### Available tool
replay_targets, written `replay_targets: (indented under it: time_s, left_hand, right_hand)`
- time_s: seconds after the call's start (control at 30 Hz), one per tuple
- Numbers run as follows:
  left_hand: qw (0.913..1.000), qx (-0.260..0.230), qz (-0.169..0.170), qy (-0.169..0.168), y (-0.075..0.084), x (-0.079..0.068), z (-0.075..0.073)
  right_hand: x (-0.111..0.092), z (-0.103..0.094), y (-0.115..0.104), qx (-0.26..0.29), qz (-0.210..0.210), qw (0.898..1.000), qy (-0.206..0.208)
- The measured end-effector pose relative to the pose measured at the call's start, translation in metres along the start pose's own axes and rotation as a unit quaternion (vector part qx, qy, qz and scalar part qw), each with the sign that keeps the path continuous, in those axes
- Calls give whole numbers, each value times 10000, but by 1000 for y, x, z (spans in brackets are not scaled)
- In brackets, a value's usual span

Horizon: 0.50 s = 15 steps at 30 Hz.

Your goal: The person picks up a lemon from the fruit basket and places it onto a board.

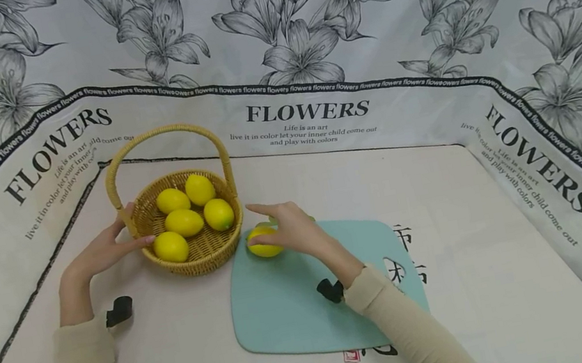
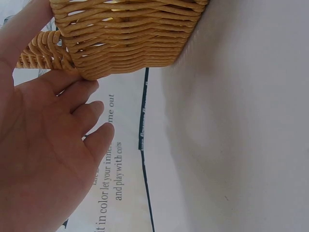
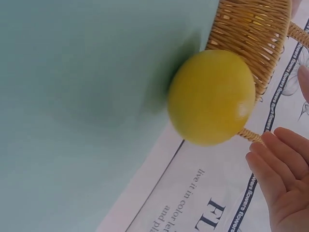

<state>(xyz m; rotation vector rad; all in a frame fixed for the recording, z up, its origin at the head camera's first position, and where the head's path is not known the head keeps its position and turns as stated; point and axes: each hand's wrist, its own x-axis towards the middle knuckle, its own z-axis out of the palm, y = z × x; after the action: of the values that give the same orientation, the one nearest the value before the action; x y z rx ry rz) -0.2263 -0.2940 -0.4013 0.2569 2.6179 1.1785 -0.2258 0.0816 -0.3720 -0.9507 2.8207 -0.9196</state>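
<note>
Near right hand (image 1: 292, 228), lemon (image 3: 211, 97), on board (image 1: 284, 306)

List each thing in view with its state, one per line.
Round tan wicker basket: upright.
Five yellow oval lemons: inside the basket.
Pale teal rounded cutting board: lying flat.
Single yellow lemon: on the board.
Left hand: holding the basket.
Right hand: near the single lemon, fingers extended.

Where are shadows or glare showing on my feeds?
Head view: light looks soft and fairly even, large lettering readable; right wrist view: a small bright highlight on the lower right of the lemon, with a soft shadow beside it on the cutting board; left wrist view: a broad, faint shadow on the tabletop near the basket.
</note>
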Motion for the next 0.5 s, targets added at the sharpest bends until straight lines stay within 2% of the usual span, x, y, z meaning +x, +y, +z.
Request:
replay_targets:
  time_s: [0.37,0.5]
  left_hand:
    - [10000,-33,-6,30,-1,-1,0]
    - [10000,-11,-9,22,-2,0,0]
  right_hand:
    - [16,3,-22,142,-412,9990,32]
    - [21,6,-29,52,-406,9992,28]
